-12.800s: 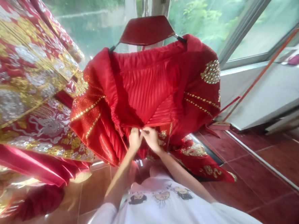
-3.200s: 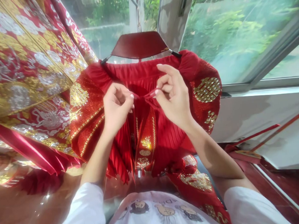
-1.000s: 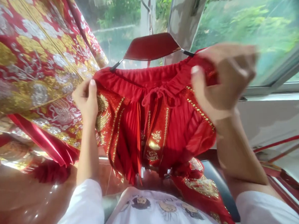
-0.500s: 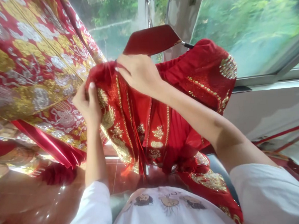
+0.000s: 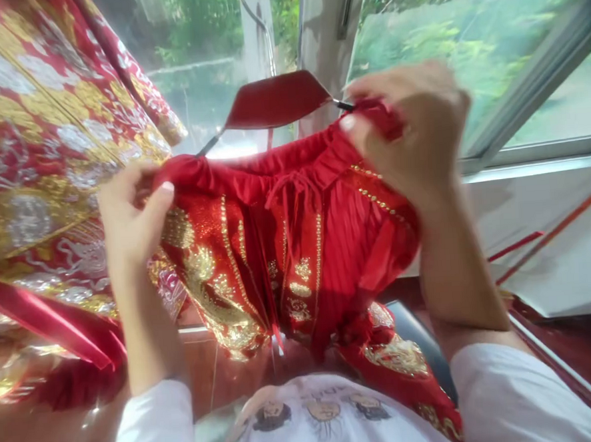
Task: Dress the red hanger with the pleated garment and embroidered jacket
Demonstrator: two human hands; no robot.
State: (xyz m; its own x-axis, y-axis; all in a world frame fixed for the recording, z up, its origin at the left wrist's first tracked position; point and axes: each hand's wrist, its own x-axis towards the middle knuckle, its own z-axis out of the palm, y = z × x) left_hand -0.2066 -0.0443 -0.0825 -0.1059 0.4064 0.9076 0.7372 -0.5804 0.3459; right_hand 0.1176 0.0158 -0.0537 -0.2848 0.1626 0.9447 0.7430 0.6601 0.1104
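A red skirt (image 5: 297,247) with gold embroidery and a gathered drawstring waist hangs in front of me on a hanger (image 5: 278,100) with a wide dark red top. My left hand (image 5: 132,214) pinches the skirt's waistband at its left end, thumb on the near side. At the right end, my right hand (image 5: 410,130) grips the waistband, its thumb pressed on the red cloth beside the hanger's dark arm; the hand is somewhat blurred. A bow-tied cord (image 5: 296,189) sits at the middle of the waist. The skirt's lower part trails down to the right.
A red, gold and silver embroidered cloth (image 5: 34,130) hangs close on the left. Windows (image 5: 418,93) with greenery outside stand behind the hanger's hook. A red tiled floor (image 5: 204,370) lies below, and a dark seat-like surface (image 5: 423,346) is partly under the skirt.
My right hand has moved from the left part of the waistband across to its right end and gripped there. The waist is now spread wider, with the bow showing. My left hand keeps its hold.
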